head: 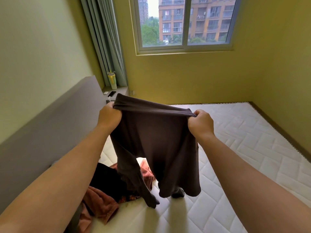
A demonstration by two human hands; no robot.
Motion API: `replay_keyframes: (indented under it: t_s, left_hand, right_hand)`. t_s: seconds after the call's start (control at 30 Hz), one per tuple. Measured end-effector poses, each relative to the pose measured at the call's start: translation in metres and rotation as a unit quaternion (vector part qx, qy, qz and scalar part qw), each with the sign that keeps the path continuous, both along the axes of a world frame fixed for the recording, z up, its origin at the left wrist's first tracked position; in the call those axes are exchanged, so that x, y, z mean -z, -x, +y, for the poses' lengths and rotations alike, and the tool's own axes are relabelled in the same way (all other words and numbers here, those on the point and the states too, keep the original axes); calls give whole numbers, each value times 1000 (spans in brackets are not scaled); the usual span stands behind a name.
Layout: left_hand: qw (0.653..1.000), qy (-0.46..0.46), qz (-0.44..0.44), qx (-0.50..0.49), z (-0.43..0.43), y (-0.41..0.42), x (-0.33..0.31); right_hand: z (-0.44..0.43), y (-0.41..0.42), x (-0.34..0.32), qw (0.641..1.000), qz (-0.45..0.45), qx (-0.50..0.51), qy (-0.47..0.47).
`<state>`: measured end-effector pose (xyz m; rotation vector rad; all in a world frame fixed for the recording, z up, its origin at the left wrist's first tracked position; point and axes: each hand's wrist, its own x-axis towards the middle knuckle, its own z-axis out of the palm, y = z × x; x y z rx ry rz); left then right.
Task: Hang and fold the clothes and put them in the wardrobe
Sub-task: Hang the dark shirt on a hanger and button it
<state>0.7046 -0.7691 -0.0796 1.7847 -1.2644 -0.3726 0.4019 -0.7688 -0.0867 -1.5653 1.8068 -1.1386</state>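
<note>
**A:** Where do we have the dark brown long-sleeved top (154, 143)?

**B:** In the air at the centre of our view, above the white quilted mattress (235, 148). We hold it by one stretched edge. Our left hand (109, 117) takes the 9 o'clock end and our right hand (201, 123) the 3 o'clock end.

**A:** And the fingers?

**B:** Clenched on the cloth on both sides, with fabric bunched inside each fist. The edge runs taut between them and the body hangs toward 6 o'clock. One sleeve dangles at about 7 o'clock. We cannot tell whether its cuff touches the mattress.

**A:** What lies beneath?

**B:** At 7 o'clock we see a heap on the mattress: a black garment (107, 180) lying among a rust-pink garment (99, 204), close to the grey headboard (50, 123).

**A:** Further off?

**B:** At 11 o'clock a yellow-green tumbler (112, 80) stands on a ledge beside the grey-green curtain (104, 39). A phone (111, 93) lies just in front of it. The window (185, 22) sits at 12 o'clock.
</note>
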Motion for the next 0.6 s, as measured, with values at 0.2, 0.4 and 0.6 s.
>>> replay_keyframes:
  t_s: [0.2,0.4,0.6]
  left_hand:
    - [974,11,-217,64,10,-9,-5]
    - [895,-90,-430,74,10,-34,-8]
    - [890,-189,-415,26,26,-56,22]
  right_hand:
    - [0,1,9,1000,-9,2,-19]
    - [-3,4,11,998,-42,23,-29]
    - [-6,7,9,997,-56,37,-24]
